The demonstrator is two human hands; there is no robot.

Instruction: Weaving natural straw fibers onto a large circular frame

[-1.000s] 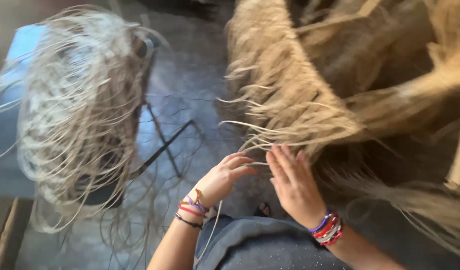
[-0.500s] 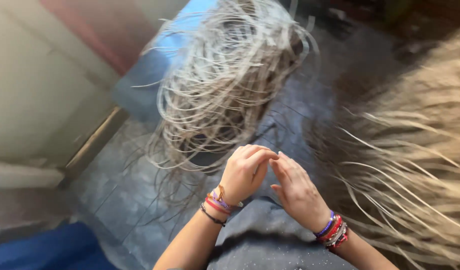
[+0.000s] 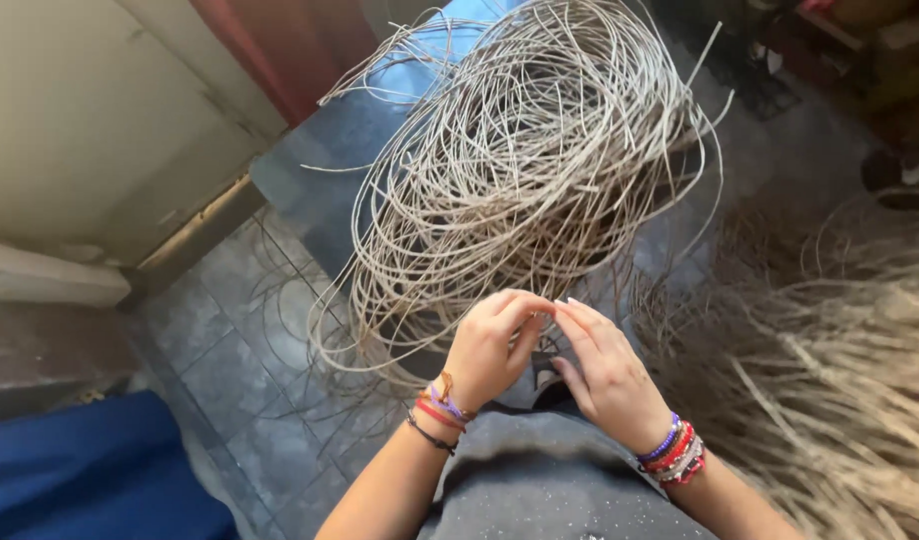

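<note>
Fingertips of left hand and right hand pinched together on a thin strand, barely visible; cane coil directly ahead, left hand nearer.

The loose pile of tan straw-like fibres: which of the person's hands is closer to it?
Right. The right hand lies beside the tan fibre pile; the left hand lies further away, before the grey coil.

pale grey coil of thin cane strands: smooth, matt | tan heap of dry fibre: rough, straw-like | grey floor tiles: stone, dull | blue cloth: soft, matt | wrist bracelets: beads, cord
</note>
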